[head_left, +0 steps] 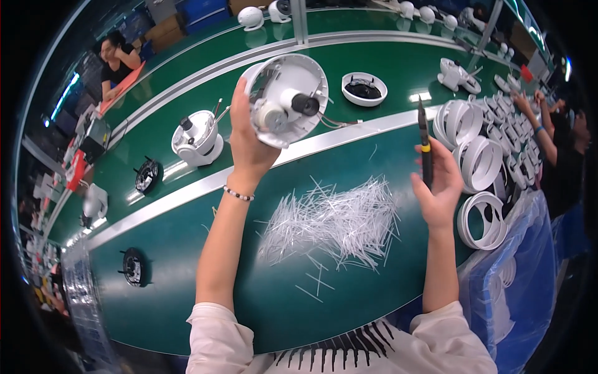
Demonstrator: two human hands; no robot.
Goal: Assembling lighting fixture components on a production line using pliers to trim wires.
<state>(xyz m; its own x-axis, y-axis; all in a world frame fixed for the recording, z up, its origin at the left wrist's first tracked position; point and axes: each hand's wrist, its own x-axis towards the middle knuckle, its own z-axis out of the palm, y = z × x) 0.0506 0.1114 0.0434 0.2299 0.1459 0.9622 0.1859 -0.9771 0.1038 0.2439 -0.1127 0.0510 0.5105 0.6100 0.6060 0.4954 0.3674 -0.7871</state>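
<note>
Raised over the workbench, my left hand (249, 140) is closed round the rim of a round white camera housing (317, 78). Its hollow side shows a black cylindrical part and a white round part, and thin wires (336, 124) trail from its right side. My right hand (443, 187) grips a slim black pointed tool (427, 165) with a yellow band, tip upward; its exact kind cannot be made out. Between my forearms, a loose pile of thin white plastic strips (336, 221) lies on the green mat (180, 274).
White rings (478, 163) and smaller white parts crowd the right, above a blue bin (536, 268) lined with plastic. Beyond the metal rail (149, 215) are a white camera unit (200, 149), a white cup (364, 89) and a black part (147, 175). Other people sit along the line.
</note>
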